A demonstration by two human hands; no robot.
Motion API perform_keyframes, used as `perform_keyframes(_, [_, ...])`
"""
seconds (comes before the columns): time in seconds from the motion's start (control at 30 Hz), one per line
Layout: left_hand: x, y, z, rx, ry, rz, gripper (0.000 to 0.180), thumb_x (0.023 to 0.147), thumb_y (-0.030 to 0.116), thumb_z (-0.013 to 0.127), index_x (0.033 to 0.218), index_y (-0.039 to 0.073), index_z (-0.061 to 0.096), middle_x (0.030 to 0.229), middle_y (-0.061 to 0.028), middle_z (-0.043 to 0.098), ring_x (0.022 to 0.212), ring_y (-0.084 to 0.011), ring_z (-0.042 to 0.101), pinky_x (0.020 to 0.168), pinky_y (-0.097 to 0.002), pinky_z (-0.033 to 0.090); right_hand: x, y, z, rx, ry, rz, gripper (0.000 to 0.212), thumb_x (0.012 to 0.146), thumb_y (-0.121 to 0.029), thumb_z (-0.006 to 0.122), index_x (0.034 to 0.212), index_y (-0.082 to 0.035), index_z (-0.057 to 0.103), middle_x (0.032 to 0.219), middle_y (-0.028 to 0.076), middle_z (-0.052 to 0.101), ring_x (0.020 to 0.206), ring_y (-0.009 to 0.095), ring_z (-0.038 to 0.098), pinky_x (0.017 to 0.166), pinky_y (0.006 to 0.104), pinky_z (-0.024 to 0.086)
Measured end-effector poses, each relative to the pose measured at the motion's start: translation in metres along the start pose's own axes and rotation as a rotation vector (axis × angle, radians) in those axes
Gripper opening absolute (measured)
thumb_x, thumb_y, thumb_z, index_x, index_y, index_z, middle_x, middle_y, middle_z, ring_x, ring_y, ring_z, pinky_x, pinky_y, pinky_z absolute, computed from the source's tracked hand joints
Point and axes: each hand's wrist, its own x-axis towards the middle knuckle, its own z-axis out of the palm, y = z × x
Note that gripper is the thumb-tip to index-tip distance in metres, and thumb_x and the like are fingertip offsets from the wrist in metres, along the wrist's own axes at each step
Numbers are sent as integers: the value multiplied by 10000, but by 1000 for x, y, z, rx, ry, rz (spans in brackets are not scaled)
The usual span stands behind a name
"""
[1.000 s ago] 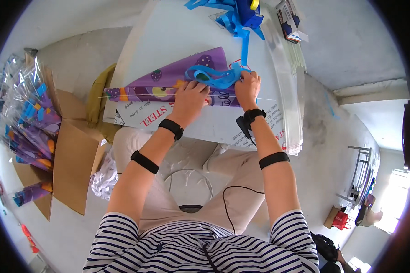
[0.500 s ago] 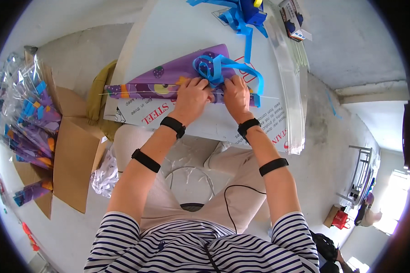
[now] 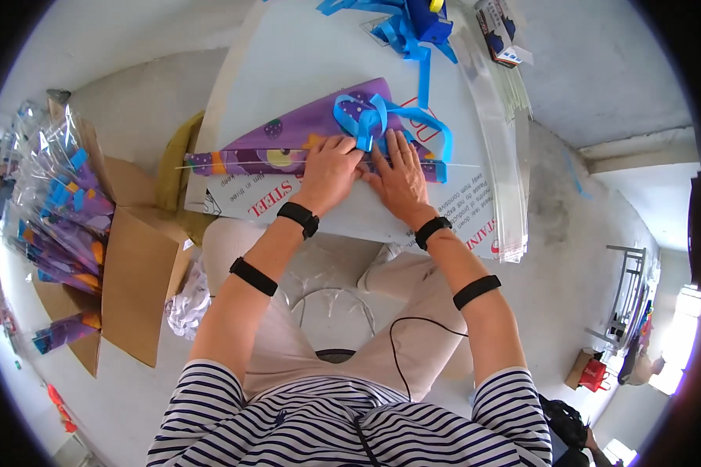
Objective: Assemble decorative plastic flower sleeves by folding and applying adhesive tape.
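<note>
On the table lies a folded purple printed fabric [image 3: 319, 128], tapering to the left, its near edge rolled into a strip. A thin white rod [image 3: 463, 164] runs along that strip and sticks out at both ends. A looped blue ribbon [image 3: 352, 117] rests on the fabric's right half. My left hand [image 3: 329, 173] has its fingers curled over the rolled strip, gripping it, with the fingertips beside the ribbon. Just to its right, my right hand [image 3: 401, 177] lies on the strip with its fingers stretched forward and flat, the thumb toward the left hand.
More blue ribbon [image 3: 401, 35] and a blue holder [image 3: 430, 22] lie at the table's far side. Clear plastic sleeves [image 3: 502, 187] stack along the right edge, below a small box [image 3: 498, 35]. A cardboard box [image 3: 140, 272] holds several wrapped purple items [image 3: 74, 210] at left.
My right hand has gone from curled fingertips to fingers laid out straight on the fabric. The left hand stays on the strip. The ribbon loops have shifted slightly.
</note>
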Motion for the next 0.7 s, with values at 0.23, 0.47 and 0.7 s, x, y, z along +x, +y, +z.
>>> perform_keyframes(0.23, [30, -15, -11, -168, 165, -468, 678, 665, 182, 867, 1226, 25, 521, 1200, -208, 564, 1144, -411, 539, 889, -491, 498, -2, 0, 2, 48, 30, 10, 608, 935, -425, 633, 1450, -125, 514, 1529, 269, 392, 1448, 436, 332, 1184, 567, 265])
perform_keyframes(0.47, [81, -27, 9, -48, -15, -401, 383, 727, 175, 780, 1075, 46, 683, 1042, -173, 678, 992, -382, 646, 856, -459, 523, -2, 1, 6, 24, 25, 19, 609, 945, -444, 610, 1471, -158, 501, 1541, 259, 388, 1456, 417, 334, 1191, 554, 260])
perform_keyframes(0.7, [77, -63, -32, -2058, 163, -656, 258, 1048, 318, 555, 1002, 66, 591, 788, -14, 620, 772, -179, 612, 863, -374, 516, -4, -1, 7, 29, 61, 28, 594, 959, -436, 609, 1480, -175, 494, 1570, 237, 357, 1473, 399, 311, 1200, 543, 247])
